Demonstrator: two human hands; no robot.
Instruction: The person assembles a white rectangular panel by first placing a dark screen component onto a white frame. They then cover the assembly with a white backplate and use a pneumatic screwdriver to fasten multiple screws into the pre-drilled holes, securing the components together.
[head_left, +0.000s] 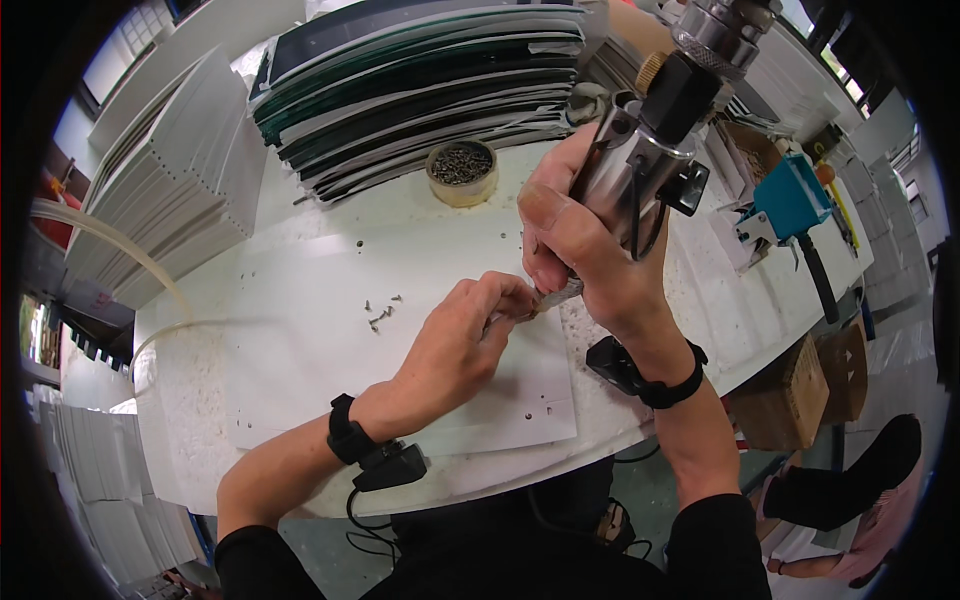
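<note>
Worktable [178, 405] beneath panel [300, 380], boxes [785, 402] alongside

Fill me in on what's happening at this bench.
The right hand grips a metal tool, and the left hand is curled at its lower end; whether it pinches anything is unclear. Loose screws lie on the white panel, left of the left hand. A round tub of screws stands beyond, near a stack of sheets.
</note>
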